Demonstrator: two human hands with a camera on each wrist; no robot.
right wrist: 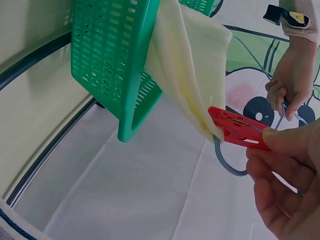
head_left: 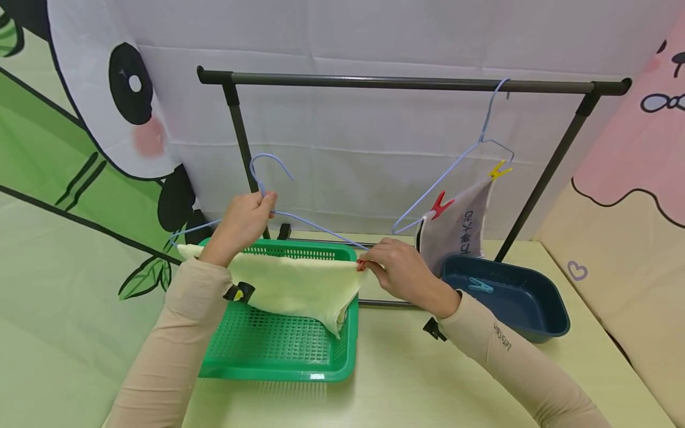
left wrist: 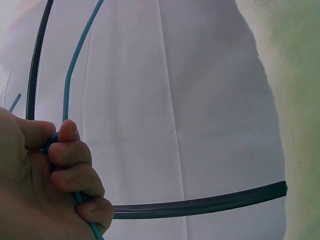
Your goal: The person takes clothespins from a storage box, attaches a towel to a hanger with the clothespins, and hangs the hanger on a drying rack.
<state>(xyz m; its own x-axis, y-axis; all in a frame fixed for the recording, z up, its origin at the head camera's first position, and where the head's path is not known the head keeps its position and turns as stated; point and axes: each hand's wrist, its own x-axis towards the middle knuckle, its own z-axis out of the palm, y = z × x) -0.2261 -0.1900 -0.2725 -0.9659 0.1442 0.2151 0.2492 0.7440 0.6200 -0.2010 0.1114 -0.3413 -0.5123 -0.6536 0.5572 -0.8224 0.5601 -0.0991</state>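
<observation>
My left hand (head_left: pixel 241 226) grips a light blue wire hanger (head_left: pixel 321 227) just below its hook, with the fingers curled round the wire. A pale yellow cloth (head_left: pixel 291 285) hangs along the hanger's lower part, over the green basket (head_left: pixel 278 375). At the cloth's right upper corner, my right hand (head_left: pixel 404 270) pinches a red clothespin (right wrist: pixel 237 129) between thumb and fingers. In the right wrist view, the pin's jaws are on the cloth's edge, close to the bent end of the hanger. The hanger's left end is partly behind my left hand and the cloth.
A dark rack bar (head_left: pixel 374 81) spans the back. On its right side hangs another hanger (head_left: pixel 436 184), with a grey cloth (head_left: pixel 455 232) clipped by a red clothespin (head_left: pixel 440 205) and a yellow clothespin (head_left: pixel 499 171). A dark blue basin (head_left: pixel 543 297) holds a light blue clothespin (head_left: pixel 480 286).
</observation>
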